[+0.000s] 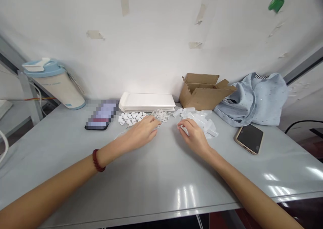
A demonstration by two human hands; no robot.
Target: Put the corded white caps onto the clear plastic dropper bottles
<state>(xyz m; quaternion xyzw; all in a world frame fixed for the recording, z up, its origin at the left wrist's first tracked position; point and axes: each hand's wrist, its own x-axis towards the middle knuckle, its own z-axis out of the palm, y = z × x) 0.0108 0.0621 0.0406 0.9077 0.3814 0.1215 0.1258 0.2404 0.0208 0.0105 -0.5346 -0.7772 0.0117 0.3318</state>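
Note:
My left hand point(142, 130), with a dark red beaded bracelet point(98, 160) on its wrist, hovers at the near edge of a tangle of thin white cord point(163, 115). Its thumb is apart from the fingers, and no held thing shows. Left of the cord lies a pile of small white plastic caps point(131, 117), partly behind that hand. My right hand point(194, 135) is in front of a heap of translucent plastic pieces point(202, 118) and covers some of them. Its fingers are curled, with a small gap to the thumb and nothing visible between them.
Behind the piles, a stack of white paper sleeves point(148, 102) and an open cardboard box point(204, 96) stand against the wall. A phone point(103, 114) and a tumbler point(58, 84) are at left. A second phone point(249, 139) and a light blue cloth bag point(262, 98) occupy the right.

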